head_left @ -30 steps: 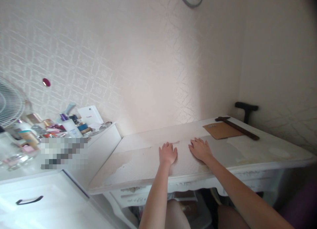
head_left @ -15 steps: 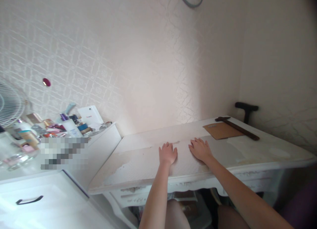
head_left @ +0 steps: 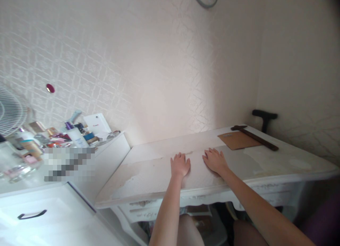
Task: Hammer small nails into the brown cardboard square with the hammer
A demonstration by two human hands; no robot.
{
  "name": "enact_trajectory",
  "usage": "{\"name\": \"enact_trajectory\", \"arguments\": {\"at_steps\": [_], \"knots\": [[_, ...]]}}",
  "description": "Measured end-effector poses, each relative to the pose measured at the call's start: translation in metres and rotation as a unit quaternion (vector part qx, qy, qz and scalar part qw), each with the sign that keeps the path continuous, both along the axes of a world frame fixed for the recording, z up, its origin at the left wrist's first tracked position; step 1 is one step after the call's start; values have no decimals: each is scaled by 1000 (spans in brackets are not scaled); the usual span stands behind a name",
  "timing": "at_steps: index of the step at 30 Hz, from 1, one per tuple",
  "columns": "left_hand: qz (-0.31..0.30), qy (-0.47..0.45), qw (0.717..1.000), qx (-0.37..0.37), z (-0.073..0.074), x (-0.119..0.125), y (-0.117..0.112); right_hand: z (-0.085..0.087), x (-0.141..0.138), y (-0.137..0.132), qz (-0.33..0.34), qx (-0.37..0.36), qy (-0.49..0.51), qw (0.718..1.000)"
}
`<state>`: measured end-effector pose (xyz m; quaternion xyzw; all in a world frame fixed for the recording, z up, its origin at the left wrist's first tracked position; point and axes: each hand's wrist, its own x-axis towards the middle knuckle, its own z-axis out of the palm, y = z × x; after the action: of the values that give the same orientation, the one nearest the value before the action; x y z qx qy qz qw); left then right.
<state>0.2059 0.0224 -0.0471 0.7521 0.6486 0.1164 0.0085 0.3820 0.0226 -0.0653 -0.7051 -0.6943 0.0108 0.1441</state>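
Observation:
My left hand (head_left: 180, 165) lies palm down on the worn white desk (head_left: 148, 175), fingers a little apart and holding nothing. To its right, my right hand (head_left: 214, 160) rests on the same surface in a like way, its fingers spread. Beyond my right hand is a brown notebook or board (head_left: 236, 141), flat near the desk's back right. A dark hammer (head_left: 257, 138) lies across the right edge of that brown piece, its head towards the wall. Neither hand touches these two things.
On the left stands a white cabinet (head_left: 16, 207) crowded with bottles and cosmetics (head_left: 77, 137), plus a white box (head_left: 97, 122). A fan (head_left: 12, 109) stands behind them. Past the desk's back right corner rises a black T-shaped handle (head_left: 265, 115). The patterned wall (head_left: 164, 79) closes off the back.

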Motion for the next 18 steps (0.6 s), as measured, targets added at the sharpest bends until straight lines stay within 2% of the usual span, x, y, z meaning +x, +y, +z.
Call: {"name": "enact_trajectory", "arguments": {"at_steps": [18], "knots": [[0,2,1000,-4,0,0,-1,0,1,0,1,-5,-3,1000]]}}
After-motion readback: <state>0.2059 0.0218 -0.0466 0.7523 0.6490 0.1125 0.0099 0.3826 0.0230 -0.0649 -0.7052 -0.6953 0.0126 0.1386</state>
